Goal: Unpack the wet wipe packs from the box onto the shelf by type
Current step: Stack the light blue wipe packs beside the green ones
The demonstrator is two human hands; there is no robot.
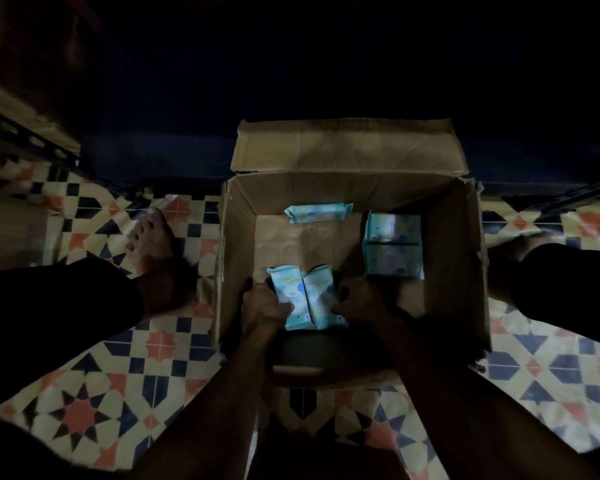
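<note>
While the cardboard box is sitting open on the patterned floor between the person's legs, both hands are reaching down into it. The left hand and the right hand are closing on a pair of pale blue wet wipe packs standing side by side near the box's near wall — fingers curled round the outer edges, one hand to each side. Judging by how much bare cardboard is showing on the bottom, the unpacking is looking well advanced. Still waiting inside are a single pack lying against the far wall and a stack of packs by the right wall. A shelf edge is showing dimly at the upper left — too dark to tell what is already sitting on it, or how the types are being sorted.
</note>
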